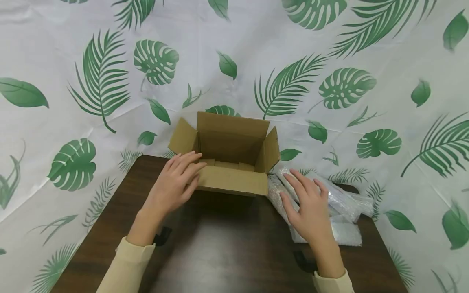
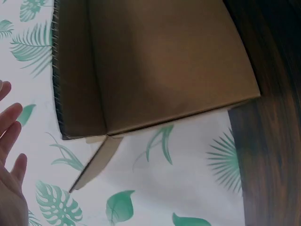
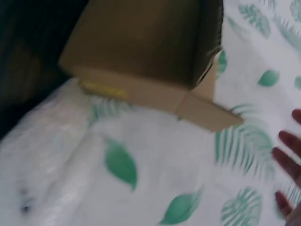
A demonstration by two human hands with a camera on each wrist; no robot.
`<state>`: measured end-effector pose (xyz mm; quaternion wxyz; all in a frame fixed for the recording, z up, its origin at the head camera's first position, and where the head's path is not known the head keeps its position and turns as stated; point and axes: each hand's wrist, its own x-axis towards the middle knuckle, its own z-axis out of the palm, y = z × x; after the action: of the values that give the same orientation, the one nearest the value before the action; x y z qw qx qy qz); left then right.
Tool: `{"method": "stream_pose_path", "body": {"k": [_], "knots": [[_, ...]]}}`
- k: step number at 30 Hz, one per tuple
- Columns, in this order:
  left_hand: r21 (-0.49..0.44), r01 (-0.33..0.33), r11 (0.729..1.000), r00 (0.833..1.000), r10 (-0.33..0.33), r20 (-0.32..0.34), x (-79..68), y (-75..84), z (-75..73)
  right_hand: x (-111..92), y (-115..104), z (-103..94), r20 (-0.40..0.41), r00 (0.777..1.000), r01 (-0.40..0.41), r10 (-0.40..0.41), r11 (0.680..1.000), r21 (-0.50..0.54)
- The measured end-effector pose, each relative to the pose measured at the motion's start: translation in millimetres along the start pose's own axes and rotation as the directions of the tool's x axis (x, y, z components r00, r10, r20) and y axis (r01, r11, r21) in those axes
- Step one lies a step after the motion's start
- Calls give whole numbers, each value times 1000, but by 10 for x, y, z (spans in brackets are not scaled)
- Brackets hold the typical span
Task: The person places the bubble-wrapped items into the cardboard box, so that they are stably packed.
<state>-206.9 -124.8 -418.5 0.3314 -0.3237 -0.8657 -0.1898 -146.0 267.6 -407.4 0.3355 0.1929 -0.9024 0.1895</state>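
Note:
An open cardboard box [image 1: 231, 179] stands at the far side of the table with its flaps spread outward. My left hand [image 1: 177, 179] is at the box's front left corner, its fingers reaching over the front flap in the head view; the left wrist view shows those fingers [image 2: 10, 125] apart from the cardboard. Right of the box, my right hand [image 1: 307, 205] hovers over clear bubble wrap [image 1: 346, 232], fingers spread and slightly bent, with nothing held. The right wrist view is blurred, showing the box [image 3: 136, 37] and the bubble wrap [image 3: 51, 122].
The dark wooden table [image 1: 212, 252] reaches back to a white sheet with green leaves [image 1: 227, 65]. Rolled, wrapped bundles [image 1: 340, 199] lie at the table's far right. Two small black objects [image 1: 162, 236] show near the wrists.

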Motion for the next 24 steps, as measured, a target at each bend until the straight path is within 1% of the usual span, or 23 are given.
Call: {"method": "stream_pose_path", "body": {"k": [1,3,5,6,9,11,13,15,17,19,20,21,23,24], "knots": [[-6,-22,1000,999,22,-31,-7,-30,30,-55,35,-4,-40,999,8,-7,1000,23],[-29,-31,999,998,30,-55,-16,-76,77,-188,105,-26,-77,997,5,0,998,55],[-44,-15,999,999,13,-49,-5,-108,104,-342,184,-50,-88,996,-19,25,998,67],[-48,-4,999,999,2,-42,9,-122,113,-422,224,-63,-81,996,-37,43,997,66],[-45,35,998,999,-35,-5,74,-171,133,-659,358,-101,-25,996,-88,90,995,53],[-22,56,998,998,-55,25,124,-212,142,-794,445,-125,27,992,-122,121,992,39],[-4,79,997,994,-79,69,170,-256,143,-915,529,-142,79,984,-159,157,987,22],[12,109,994,986,-109,124,202,-307,155,-1016,603,-156,129,971,-203,202,979,-3],[25,161,987,968,-162,193,213,-357,169,-1109,679,-160,178,951,-249,253,968,-45],[42,230,972,936,-233,265,211,-403,192,-1197,759,-163,224,927,-285,300,953,-97],[50,266,963,918,-269,292,203,-423,210,-1241,802,-168,255,910,-306,328,944,-122],[57,305,951,896,-307,322,194,-438,221,-1292,848,-174,288,888,-328,360,932,-153],[71,370,926,852,-368,372,177,-460,255,-1391,931,-195,360,830,-373,425,904,-207],[75,394,916,833,-391,392,166,-468,272,-1434,967,-208,389,802,-392,453,891,-230]]}}
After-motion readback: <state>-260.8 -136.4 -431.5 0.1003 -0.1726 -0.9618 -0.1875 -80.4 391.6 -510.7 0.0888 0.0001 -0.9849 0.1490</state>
